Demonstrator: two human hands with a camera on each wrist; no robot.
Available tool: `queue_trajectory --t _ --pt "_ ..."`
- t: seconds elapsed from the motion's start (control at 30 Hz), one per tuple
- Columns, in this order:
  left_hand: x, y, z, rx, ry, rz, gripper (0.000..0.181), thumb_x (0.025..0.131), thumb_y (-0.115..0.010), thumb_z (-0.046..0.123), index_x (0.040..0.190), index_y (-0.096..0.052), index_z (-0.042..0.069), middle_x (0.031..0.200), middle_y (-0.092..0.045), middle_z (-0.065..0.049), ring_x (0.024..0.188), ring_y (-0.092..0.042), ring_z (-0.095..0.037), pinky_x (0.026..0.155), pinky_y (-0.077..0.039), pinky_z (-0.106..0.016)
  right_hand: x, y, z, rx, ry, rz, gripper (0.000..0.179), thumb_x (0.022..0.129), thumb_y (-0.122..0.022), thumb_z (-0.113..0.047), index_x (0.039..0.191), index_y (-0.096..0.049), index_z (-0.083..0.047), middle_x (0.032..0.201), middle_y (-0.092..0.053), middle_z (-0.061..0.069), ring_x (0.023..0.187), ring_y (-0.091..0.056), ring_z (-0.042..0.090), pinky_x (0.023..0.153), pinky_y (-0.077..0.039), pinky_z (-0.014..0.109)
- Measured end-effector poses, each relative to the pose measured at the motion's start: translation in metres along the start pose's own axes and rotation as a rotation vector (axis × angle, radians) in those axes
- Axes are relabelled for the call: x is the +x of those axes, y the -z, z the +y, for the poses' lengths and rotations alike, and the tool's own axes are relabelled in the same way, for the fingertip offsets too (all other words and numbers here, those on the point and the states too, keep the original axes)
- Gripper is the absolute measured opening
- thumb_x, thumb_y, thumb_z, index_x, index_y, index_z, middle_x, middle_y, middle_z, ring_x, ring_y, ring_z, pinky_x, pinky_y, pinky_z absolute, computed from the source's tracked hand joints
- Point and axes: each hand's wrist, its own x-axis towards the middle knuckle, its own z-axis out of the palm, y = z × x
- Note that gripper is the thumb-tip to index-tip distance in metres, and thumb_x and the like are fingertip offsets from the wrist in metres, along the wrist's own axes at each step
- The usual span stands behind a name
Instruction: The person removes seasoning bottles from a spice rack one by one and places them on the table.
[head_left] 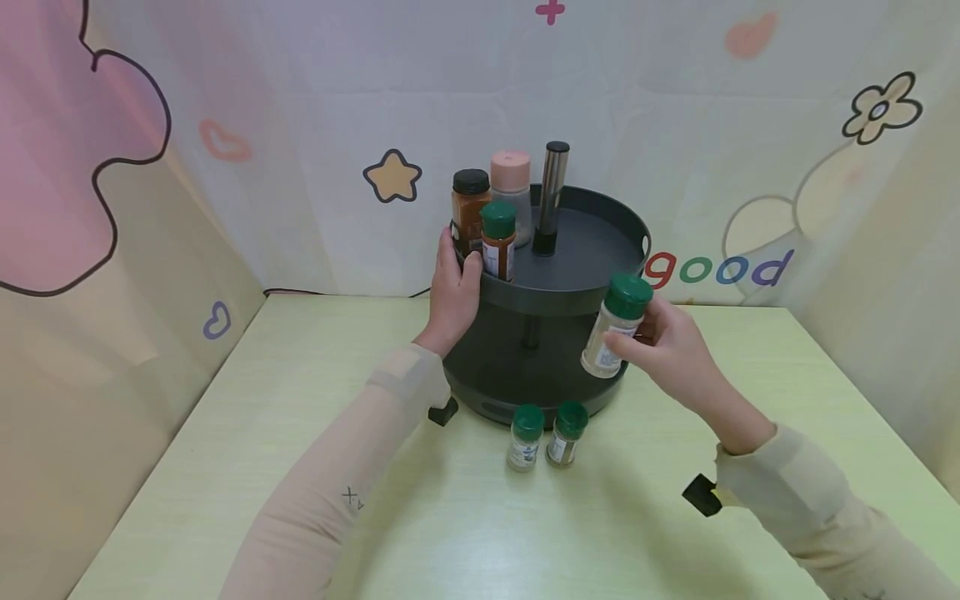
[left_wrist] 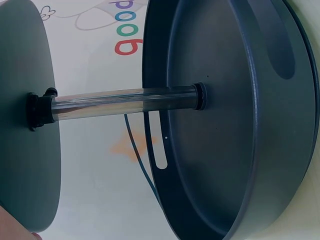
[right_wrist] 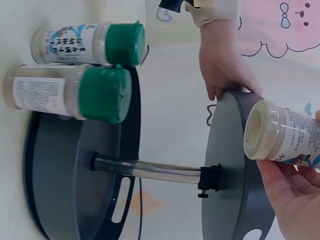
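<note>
My right hand (head_left: 671, 354) holds a clear spice jar (head_left: 600, 354) with a green cap and pale contents. The jar leans, cap up, in front of the right side of a two-tier black rack (head_left: 540, 302). In the right wrist view, the bottom of that jar (right_wrist: 262, 131) overlaps the upper tray. My left hand (head_left: 452, 296) grips the upper tray's left edge, beside a green-capped jar of red spice (head_left: 498, 250). Behind that stand a black-capped jar (head_left: 470, 212), a pink-capped bottle (head_left: 512, 187) and the rack's metal post (head_left: 552, 187).
Two smaller-looking green-capped jars (head_left: 523, 450) stand on the pale table (head_left: 360, 533) before the rack. The lower tray (left_wrist: 215, 145) shows bare in the left wrist view. A printed curtain (head_left: 300, 167) hangs behind, with a dark cable (head_left: 292, 292) at its foot.
</note>
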Motion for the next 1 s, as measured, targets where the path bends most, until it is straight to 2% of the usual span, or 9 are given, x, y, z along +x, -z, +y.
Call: queue_trajectory --t 0.23,0.57,1.0 --pt "-0.001 0.000 0.000 0.004 0.003 0.000 0.064 0.091 -0.031 0.039 0.143 0.000 0.018 0.150 -0.003 0.005 0.137 -0.009 -0.015 0.111 -0.013 -0.040 -0.006 -0.001 0.009 -0.008 -0.018 -0.014 0.035 0.083 -0.057 -0.015 0.114 -0.047 -0.001 0.103 -0.058 0.016 0.079 -0.055 0.020 0.070 -0.048 0.022" --pt "-0.002 0.000 0.001 0.004 0.003 -0.004 0.064 0.091 -0.031 0.039 0.143 0.000 0.017 0.150 -0.003 0.005 0.137 -0.009 -0.014 0.111 -0.013 -0.040 -0.011 0.000 0.020 0.025 -0.075 -0.081 0.039 0.082 -0.058 -0.014 0.115 -0.045 0.000 0.109 -0.056 0.019 0.085 -0.056 0.026 0.072 -0.049 0.023" --pt "-0.001 0.000 0.001 0.004 0.000 -0.005 0.064 0.091 -0.031 0.040 0.143 0.001 0.020 0.150 -0.002 0.006 0.137 -0.009 -0.014 0.111 -0.013 -0.039 -0.015 0.000 0.039 0.017 -0.115 -0.150 0.039 0.082 -0.060 -0.017 0.113 -0.047 0.001 0.106 -0.057 0.019 0.082 -0.054 0.025 0.071 -0.049 0.027"
